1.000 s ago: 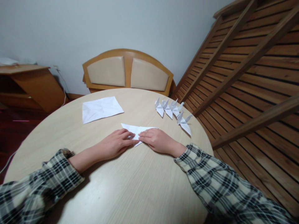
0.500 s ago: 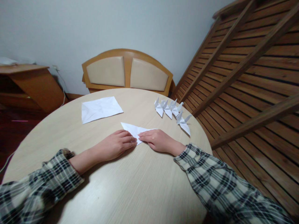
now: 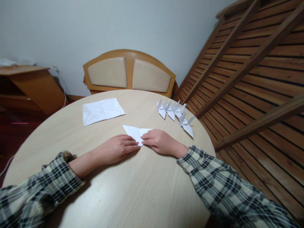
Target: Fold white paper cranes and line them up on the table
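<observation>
A white folded sheet of paper (image 3: 137, 132) lies on the round table, its pointed corner reaching out to the left. My left hand (image 3: 120, 147) rests low over it from the left, fingers together and holding its near edge; the thumb is hidden. From the other side my right hand (image 3: 159, 141) covers the right part of the paper, fingers and thumb closed on it. The fingertips of both hands nearly meet at the paper's lower point. How the layers are folded under the fingers cannot be made out.
Several white paper cranes (image 3: 170, 111) stand at the table's back right, one of them (image 3: 187, 126) nearer the edge. A flat creased stack or sheet of white paper (image 3: 103, 110) lies at the back left. Behind the pale table (image 3: 133, 190) stands a headboard (image 3: 129, 71); wooden slats (image 3: 256, 79) lean at the right.
My right hand has shifted slightly up and over the paper, covering more of its right tip. My left fingertips have slid a little to the right along the near edge.
</observation>
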The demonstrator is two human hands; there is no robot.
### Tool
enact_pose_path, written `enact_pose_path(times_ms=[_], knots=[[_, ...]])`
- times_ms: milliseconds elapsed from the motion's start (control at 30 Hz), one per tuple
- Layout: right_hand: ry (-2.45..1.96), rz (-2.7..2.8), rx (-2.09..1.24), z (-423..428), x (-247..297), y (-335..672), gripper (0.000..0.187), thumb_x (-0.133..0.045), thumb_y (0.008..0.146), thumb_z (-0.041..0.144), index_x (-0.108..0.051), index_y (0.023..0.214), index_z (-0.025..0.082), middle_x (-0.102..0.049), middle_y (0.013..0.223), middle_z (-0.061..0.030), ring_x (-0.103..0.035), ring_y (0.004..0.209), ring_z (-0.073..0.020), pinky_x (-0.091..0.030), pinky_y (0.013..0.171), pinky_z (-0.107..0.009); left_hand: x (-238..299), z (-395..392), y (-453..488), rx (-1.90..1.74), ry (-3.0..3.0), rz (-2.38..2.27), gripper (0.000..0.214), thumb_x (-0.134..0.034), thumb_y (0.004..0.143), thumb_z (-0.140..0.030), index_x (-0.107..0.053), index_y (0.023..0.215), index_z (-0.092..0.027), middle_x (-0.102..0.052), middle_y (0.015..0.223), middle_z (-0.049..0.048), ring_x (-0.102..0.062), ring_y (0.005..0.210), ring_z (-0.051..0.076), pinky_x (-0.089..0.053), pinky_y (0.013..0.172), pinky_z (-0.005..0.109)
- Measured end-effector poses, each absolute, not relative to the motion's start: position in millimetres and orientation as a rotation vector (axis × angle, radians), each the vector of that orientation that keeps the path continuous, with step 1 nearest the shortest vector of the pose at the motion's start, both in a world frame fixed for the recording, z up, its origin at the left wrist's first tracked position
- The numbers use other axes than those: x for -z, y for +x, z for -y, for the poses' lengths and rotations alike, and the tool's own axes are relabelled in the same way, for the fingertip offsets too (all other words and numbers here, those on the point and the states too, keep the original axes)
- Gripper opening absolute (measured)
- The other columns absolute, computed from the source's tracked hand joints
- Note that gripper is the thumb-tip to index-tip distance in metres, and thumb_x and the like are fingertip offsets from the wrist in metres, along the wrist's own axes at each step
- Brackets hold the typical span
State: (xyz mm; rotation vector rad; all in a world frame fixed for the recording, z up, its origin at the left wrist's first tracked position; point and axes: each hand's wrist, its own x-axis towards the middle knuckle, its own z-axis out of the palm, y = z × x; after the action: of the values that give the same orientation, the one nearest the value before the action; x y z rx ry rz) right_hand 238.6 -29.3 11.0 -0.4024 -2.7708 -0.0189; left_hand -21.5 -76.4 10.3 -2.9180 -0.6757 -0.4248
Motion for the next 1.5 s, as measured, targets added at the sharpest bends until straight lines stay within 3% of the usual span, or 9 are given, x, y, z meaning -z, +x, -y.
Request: enact_pose_path(times_ms=[200,500,733,967,1500], knots=[[-0.355,2.762,0.057,31.9,-13.0,237.3,0.026,-0.050,0.098,0.019,-0.071,0.114,0.016,-0.074,0.116,-0.0096,-0.065,0.110,-0.0217,-0.050,0.095,-0.041,-7.7,73.4,-24.2,0.405,-2.840,0.782,0.035,-0.041,0.103,-0.024,-0.066,0.127,-0.019,-0.073,0.120,0.0089,-0.068,0.105,0.024,-0.056,0.091,0.040],[-0.478,2.772,-0.210,32.6,-6.3,235.8,0.043,-0.048,0.089,0.005,-0.065,0.127,0.016,-0.066,0.131,-0.0105,-0.058,0.127,-0.0180,-0.045,0.109,-0.038,-6.5,71.8,-24.0,0.414,-2.815,0.840,0.036,-0.040,0.102,-0.022,-0.067,0.124,-0.015,-0.073,0.120,0.0099,-0.070,0.104,0.024,-0.057,0.092,0.041],[-0.550,2.766,-0.325,32.0,-8.4,236.1,0.046,-0.046,0.086,0.002,-0.067,0.124,0.017,-0.067,0.132,-0.0070,-0.058,0.128,-0.0164,-0.043,0.112,-0.036,-8.2,72.3,-24.2,0.406,-2.816,0.852,0.035,-0.041,0.102,-0.023,-0.068,0.124,-0.017,-0.073,0.120,0.0087,-0.070,0.105,0.024,-0.057,0.093,0.040],[-0.652,2.724,-0.327,31.3,-8.0,237.0,0.041,-0.047,0.086,0.002,-0.070,0.118,0.013,-0.067,0.130,-0.0116,-0.061,0.124,-0.0196,-0.046,0.109,-0.038,-6.0,71.6,-25.1,0.450,-2.846,0.875,0.035,-0.042,0.102,-0.023,-0.068,0.125,-0.019,-0.073,0.120,0.0086,-0.069,0.106,0.023,-0.055,0.095,0.041],[-0.820,2.633,-0.283,29.0,-7.5,236.7,0.038,-0.049,0.084,0.001,-0.071,0.112,0.013,-0.071,0.123,-0.0119,-0.066,0.115,-0.0214,-0.048,0.104,-0.038,-5.7,71.4,-26.0,0.440,-2.847,0.868,0.035,-0.041,0.101,-0.022,-0.067,0.125,-0.018,-0.073,0.122,0.0079,-0.070,0.106,0.023,-0.056,0.095,0.041]])
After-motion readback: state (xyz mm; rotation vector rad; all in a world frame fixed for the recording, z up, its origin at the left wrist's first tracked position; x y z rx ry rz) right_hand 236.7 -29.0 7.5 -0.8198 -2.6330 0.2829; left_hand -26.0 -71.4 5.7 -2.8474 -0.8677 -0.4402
